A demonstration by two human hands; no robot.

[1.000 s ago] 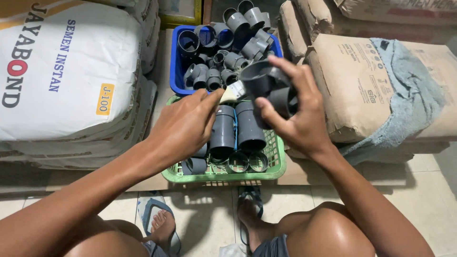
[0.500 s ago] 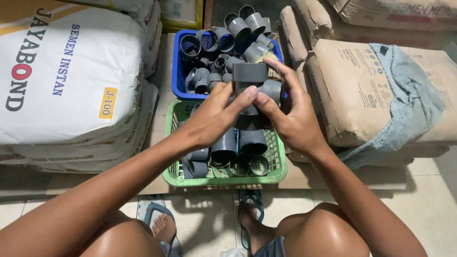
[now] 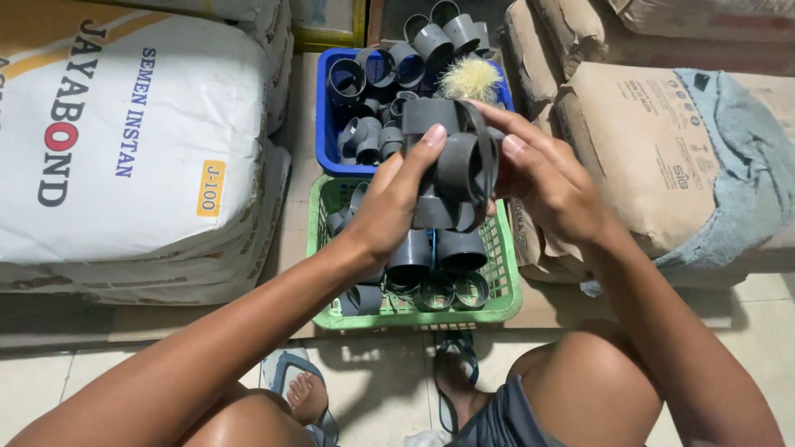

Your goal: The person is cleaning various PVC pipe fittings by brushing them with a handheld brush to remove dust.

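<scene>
I see both hands raised over the baskets, holding one grey pipe fitting (image 3: 451, 153) between them. My left hand (image 3: 396, 205) closes on its left side, the thumb tip pressed near the top edge of the fitting. My right hand (image 3: 546, 178) wraps the right side, fingers curled over the upper rim. A brush with pale yellow bristles (image 3: 470, 79) sticks up just beyond the fitting; I cannot tell which hand grips its handle.

Directly below the hands sits a green basket (image 3: 505, 290) with more grey fittings, several standing upright along its near edge. Just beyond it, touching its far side, a blue basket (image 3: 325, 141) is piled with smaller grey elbows and couplings. A white sack (image 3: 124, 141) lies on a stack at the left; brown paper sacks (image 3: 629, 141) are stacked at the right, with a grey cloth (image 3: 745, 165) draped over one. Sandalled feet rest on the tiled floor (image 3: 50, 381) near me.
</scene>
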